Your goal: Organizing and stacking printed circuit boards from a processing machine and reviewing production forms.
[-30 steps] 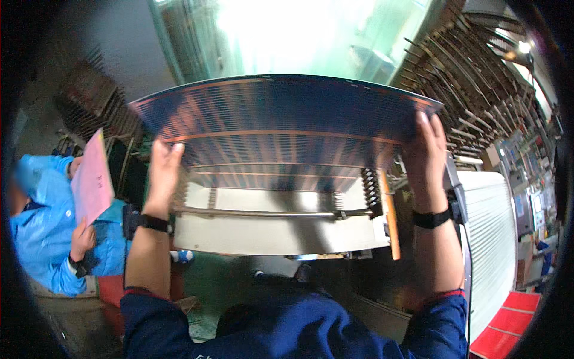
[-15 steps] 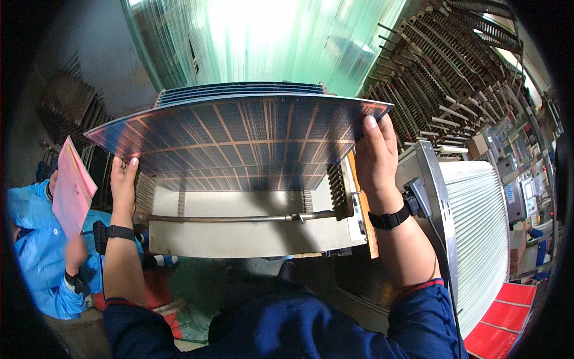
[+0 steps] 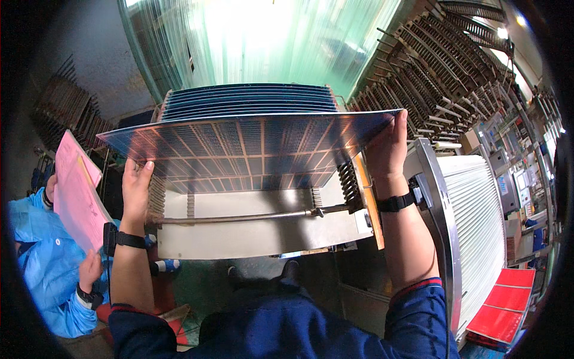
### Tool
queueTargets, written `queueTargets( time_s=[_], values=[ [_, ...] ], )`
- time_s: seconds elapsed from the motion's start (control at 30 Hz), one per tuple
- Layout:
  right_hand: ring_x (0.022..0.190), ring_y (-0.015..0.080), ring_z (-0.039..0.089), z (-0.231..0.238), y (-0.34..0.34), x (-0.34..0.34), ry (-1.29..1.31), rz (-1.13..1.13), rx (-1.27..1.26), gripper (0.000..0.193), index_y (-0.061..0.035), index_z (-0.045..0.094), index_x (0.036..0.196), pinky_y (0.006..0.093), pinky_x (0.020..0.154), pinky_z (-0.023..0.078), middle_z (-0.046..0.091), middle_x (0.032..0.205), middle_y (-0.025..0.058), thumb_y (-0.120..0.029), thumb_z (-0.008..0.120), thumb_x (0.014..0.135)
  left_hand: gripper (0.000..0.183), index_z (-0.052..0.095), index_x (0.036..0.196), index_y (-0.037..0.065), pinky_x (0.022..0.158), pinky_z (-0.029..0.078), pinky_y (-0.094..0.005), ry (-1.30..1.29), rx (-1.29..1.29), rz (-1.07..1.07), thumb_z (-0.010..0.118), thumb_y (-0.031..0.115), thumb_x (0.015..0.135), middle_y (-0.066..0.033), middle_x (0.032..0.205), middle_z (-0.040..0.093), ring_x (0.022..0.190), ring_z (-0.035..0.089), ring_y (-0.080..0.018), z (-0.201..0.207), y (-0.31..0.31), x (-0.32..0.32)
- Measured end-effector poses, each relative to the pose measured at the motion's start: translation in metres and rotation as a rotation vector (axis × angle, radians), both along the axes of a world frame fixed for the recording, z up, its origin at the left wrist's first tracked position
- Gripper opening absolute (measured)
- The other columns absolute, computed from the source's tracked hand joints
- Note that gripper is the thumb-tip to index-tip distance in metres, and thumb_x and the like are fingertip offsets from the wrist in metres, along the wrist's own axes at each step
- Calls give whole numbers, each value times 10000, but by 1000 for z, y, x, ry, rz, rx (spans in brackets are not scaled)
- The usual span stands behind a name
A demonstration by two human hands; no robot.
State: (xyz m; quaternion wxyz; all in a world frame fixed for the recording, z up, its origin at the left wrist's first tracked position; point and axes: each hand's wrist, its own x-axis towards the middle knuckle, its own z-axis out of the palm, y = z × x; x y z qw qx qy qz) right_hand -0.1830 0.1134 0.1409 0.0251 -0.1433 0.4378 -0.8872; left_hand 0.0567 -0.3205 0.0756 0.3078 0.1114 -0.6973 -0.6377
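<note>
both hands hold one thin, wide dark-blue panel w/ a copper-coloured grid of lines (image 3: 251,149), raised flat in front of the person, slightly bowed across its width. left hand (image 3: 136,188) grips the panel's near-left edge: palm under it, fingers (image 3: 143,170) up along the rim, closed on the edge. right hand (image 3: 387,149) clamps the near-right corner, thumb on the underside, fingers wrapped over the rim; closed on it too. black wristbands on both wrists (image 3: 394,202).

just beyond the hands, behind and a bit above the panel's far edge, sits a stack of similar blue panels (image 3: 248,99), edges lined up, lying flat. directly below the held panel, between the two forearms, is a cream-coloured machine body (image 3: 251,236) w/ a horizontal metal rod (image 3: 239,216) across it and black ribbed springs near each hand; right-side spring (image 3: 348,186) is just under the right hand. an orange-brown strip (image 3: 371,206) runs down beside the right wrist.

to the right of the right forearm: a curved metal frame (image 3: 439,209) and a white ribbed block (image 3: 484,221); red flat sheets (image 3: 502,311) lower right. upper right, beyond the right hand, racks of dark metal rods (image 3: 442,72). left of the left hand, well apart, another person in a light-blue coat (image 3: 42,263) holds pink sheets (image 3: 78,194).
</note>
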Motion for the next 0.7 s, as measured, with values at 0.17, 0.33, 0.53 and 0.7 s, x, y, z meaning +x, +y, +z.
queueTargets(
  time_s=[0.17,0.33,0.53,0.7],
  values=[
    [1207,282,572,-32,14,-6,-11,106,43,692,-31,556,1323,431,1097,378,632,1295,128,-631,410,1011,485,451,1449,27,1077,395,-313,-26,7,-35,589,63,985,-67,1352,576,1213,553,-156,0,-3,-1],
    [1145,199,574,-24,22,-7,16,-119,254,557,-62,600,1251,384,1053,409,642,1203,82,-554,452,1036,424,490,1385,1,1071,405,-319,-20,-43,-33,595,39,976,-83,1312,596,1202,561,-165,-17,-13,-11],
    [1186,329,550,-42,29,98,813,-391,1189,425,32,526,1314,423,1053,405,576,1256,195,-181,621,959,471,443,1395,2,1091,389,-367,-29,-23,298,617,55,960,-128,1338,533,1287,479,-227,-3,-7,19],
    [879,417,605,-89,11,136,822,37,1544,335,2,589,997,489,832,454,640,871,198,-303,692,903,531,467,1390,14,1121,368,-440,184,-555,478,623,58,885,-154,1381,507,1299,486,-281,34,54,17]
  ],
)
